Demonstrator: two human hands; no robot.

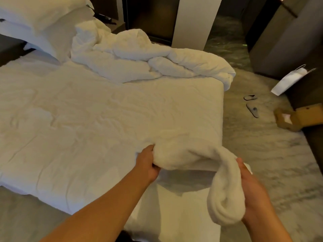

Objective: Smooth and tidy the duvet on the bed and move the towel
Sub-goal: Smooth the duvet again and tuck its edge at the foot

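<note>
At bed's near corner: left hand (148,162) grips fluffy white terry towel (188,154); right hand (251,187) clutches its hanging end (bunched); crumpled white duvet (139,58) well beyond grip.

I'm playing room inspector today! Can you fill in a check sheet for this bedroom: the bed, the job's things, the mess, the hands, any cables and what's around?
Surface: bed with a wrinkled white sheet.
Job's things: duvet bunched in a heap at the far corner, one edge hanging off the side; towel at the near corner, partly lifted.
Clutter: two slippers, a white paper bag and an open cardboard box on the floor.
Hands: left hand grips one end of the towel; right hand holds the hanging end.
Cables: a dark object by the pillows, too unclear to tell.
Surroundings: stacked pillows, patterned carpet, dark furniture.
</note>
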